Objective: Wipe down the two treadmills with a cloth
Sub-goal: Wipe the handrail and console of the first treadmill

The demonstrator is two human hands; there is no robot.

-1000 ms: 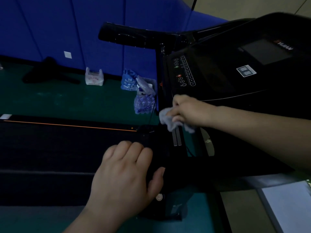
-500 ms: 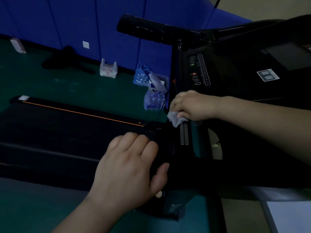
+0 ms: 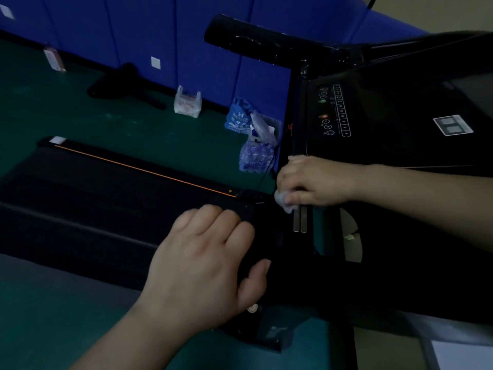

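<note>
A black treadmill fills the right side, its console (image 3: 394, 121) carrying a column of buttons, and its dark belt (image 3: 106, 198) with an orange stripe runs off to the left. My right hand (image 3: 314, 182) grips a small pale cloth (image 3: 286, 201) bunched under its fingers and holds it against the treadmill's frame just below the console's left edge. My left hand (image 3: 205, 265) lies over the black frame nearer to me, fingers on top and thumb down the side. A black handlebar (image 3: 256, 41) sticks out above the console. Only one treadmill is plainly seen.
On the green floor by the blue padded wall stand a white plastic bag (image 3: 187, 104), a blue bag (image 3: 238, 117) and a pack of water bottles (image 3: 256, 156). A dark object (image 3: 120, 84) lies further left. A white sheet (image 3: 464, 353) shows at the bottom right.
My right hand has slid the cloth a little down the frame below the console, bunching it tighter under the fingers. My left hand stays on the frame. My view has turned slightly.
</note>
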